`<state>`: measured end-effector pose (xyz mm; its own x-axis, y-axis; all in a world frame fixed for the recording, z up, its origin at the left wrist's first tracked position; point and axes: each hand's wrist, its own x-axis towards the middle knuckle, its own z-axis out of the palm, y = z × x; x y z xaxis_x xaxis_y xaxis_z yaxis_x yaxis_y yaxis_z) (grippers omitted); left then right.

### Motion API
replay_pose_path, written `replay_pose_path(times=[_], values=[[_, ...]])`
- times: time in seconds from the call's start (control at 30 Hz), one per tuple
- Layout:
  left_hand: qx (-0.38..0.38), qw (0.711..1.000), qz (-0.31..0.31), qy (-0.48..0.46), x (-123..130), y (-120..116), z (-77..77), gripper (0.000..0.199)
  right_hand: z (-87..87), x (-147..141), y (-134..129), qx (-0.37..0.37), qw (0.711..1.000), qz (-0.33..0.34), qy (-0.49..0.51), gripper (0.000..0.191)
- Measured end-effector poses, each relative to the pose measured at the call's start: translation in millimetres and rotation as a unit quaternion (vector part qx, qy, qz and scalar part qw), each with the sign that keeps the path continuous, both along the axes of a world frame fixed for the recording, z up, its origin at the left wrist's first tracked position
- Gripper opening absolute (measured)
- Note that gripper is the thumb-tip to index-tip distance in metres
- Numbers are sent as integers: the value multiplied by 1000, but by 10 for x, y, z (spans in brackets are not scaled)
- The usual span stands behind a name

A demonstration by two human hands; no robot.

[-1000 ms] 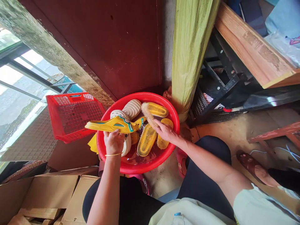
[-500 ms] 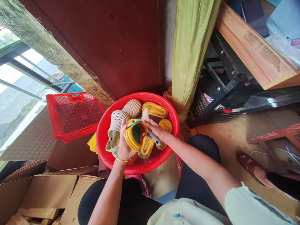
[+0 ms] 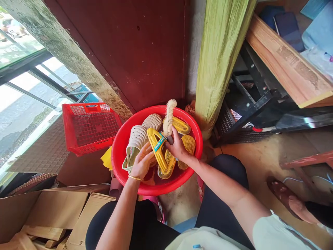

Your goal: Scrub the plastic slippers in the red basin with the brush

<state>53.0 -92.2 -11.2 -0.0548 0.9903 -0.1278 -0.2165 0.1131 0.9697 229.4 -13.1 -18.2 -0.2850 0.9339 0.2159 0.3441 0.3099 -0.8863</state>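
Observation:
My right hand (image 3: pixel 178 146) grips a scrub brush with pale bristles (image 3: pixel 170 116) pointing up; its handle is mostly covered by the palm. A yellow slipper (image 3: pixel 159 156) with a teal strip is tilted between my hands over the red basin (image 3: pixel 116 175). The right fingers meet its right side. My left hand (image 3: pixel 142 161) is open, fingers stretched out at the slipper's left edge. A pale clog (image 3: pixel 136 137) and another pale shoe (image 3: pixel 152 121) are at the basin's left. Yellow slippers (image 3: pixel 187 147) lie in the water on the right.
A red plastic crate (image 3: pixel 91 126) stands left of the basin, above cardboard boxes (image 3: pixel 57 210). A dark red panel (image 3: pixel 130 52) and a yellow-green wrapped post (image 3: pixel 221 62) rise behind. A wooden tabletop (image 3: pixel 288 55) is at upper right. Another person's foot (image 3: pixel 299 206) shows at right.
The yellow slipper has turned from its opening facing me to a slanted position. My left hand has loosened from around it. The brush has swung upright, bristles showing in full.

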Motion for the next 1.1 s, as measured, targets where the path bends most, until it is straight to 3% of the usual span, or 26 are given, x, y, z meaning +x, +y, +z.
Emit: replay_pose_path(times=[0.07, 0.13, 0.33, 0.47, 0.6, 0.67, 0.8, 0.9, 1.1], values=[[-60, 995, -28, -74, 81, -25, 38, 64, -24, 21, -13, 56, 997, -25, -54, 82], [-63, 994, -22, -82, 179, -51, 73, 64, -40, 59, -24, 87, 993, -9, -85, 82], [-5, 997, 78, -5, 260, 8, 80, 78, 68, 235, -116, 138, 971, 88, -173, 61], [-13, 996, 65, 62, 191, 26, 26, 75, 168, 316, -169, 151, 931, 148, -297, 51], [-7, 997, 18, 72, 194, -23, 24, 82, 193, 394, -5, 90, 923, 44, -370, 54], [-6, 998, 1, 62, 198, -30, 42, 87, 182, 414, 51, 80, 930, 16, -358, 53], [-24, 998, 3, 49, 194, -20, 72, 90, 121, 395, 31, 116, 938, 73, -319, 52], [-32, 999, 4, 33, 177, -43, 86, 88, 72, 406, 64, 81, 952, 41, -291, 52], [-73, 996, -11, -42, 56, -85, 46, 75, -28, 367, 104, 124, 981, 42, -143, 51]])
